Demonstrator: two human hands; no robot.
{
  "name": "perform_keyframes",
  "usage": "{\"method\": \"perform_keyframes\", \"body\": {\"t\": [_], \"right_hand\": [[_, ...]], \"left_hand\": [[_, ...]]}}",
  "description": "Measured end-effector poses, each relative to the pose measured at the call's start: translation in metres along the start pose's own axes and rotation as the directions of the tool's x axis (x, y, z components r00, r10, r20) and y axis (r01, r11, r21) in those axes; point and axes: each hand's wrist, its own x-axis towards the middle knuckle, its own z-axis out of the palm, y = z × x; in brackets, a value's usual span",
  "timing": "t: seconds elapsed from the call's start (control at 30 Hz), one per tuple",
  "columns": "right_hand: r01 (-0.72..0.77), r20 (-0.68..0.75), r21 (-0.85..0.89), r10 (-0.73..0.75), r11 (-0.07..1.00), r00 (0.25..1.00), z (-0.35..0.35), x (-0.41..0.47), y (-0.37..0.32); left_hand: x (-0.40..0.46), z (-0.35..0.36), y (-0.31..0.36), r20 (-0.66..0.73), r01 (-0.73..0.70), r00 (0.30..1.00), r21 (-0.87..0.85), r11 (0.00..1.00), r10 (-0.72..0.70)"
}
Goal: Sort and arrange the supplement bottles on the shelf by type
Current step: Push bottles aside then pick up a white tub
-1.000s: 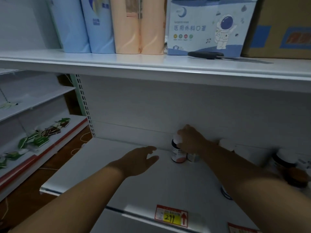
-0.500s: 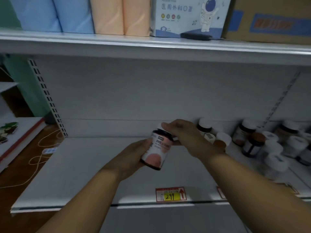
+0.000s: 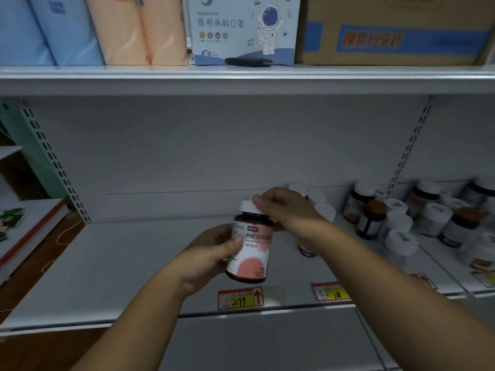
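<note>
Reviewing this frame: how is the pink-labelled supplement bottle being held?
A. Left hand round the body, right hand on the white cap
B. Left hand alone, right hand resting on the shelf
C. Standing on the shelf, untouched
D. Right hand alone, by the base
A: the left hand wraps the pink-labelled supplement bottle at its body while the right hand grips its white cap, above the shelf.

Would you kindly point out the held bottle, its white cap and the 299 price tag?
Bottle [image 3: 251, 253], head view, on its pink label.
Cap [image 3: 247, 207], head view, on its white side.
Price tag [image 3: 241, 301], head view, on its yellow number patch.
</note>
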Motion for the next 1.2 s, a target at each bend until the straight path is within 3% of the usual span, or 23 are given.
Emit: {"method": "perform_keyframes", "body": {"t": [0.13, 0.3, 0.47, 0.63, 0.87, 1.2], "right_hand": [[-0.028, 0.050, 0.076, 0.024, 0.997, 0.998, -0.003, -0.001, 0.008], [0.022, 0.002, 0.018, -0.022, 1.000, 1.000, 0.007, 0.011, 0.013], [0.094, 0.014, -0.223, -0.094, 0.970, 0.996, 0.030, 0.024, 0.024], [0.124, 0.053, -0.335, -0.113, 0.934, 0.992, 0.050, 0.029, 0.043], [0.175, 0.148, -0.469, -0.119, 0.866, 0.982, 0.051, 0.028, 0.060], [0.224, 0.208, -0.492, -0.136, 0.841, 0.969, 0.052, 0.030, 0.066]], "left_hand": [[0.001, 0.001, -0.002, -0.022, 0.014, 1.000, 0.000, 1.000, -0.014], [0.003, -0.013, -0.006, -0.118, 0.035, 0.992, -0.006, 0.999, -0.036], [0.002, -0.029, -0.006, -0.160, 0.075, 0.987, 0.342, 0.937, -0.021], [0.009, -0.041, -0.019, -0.253, 0.157, 0.967, 0.526, 0.836, -0.023], [0.015, -0.052, -0.037, -0.207, 0.172, 0.976, 0.555, 0.814, -0.065], [0.016, -0.061, -0.043, -0.181, 0.197, 0.977, 0.567, 0.800, -0.113]]}}
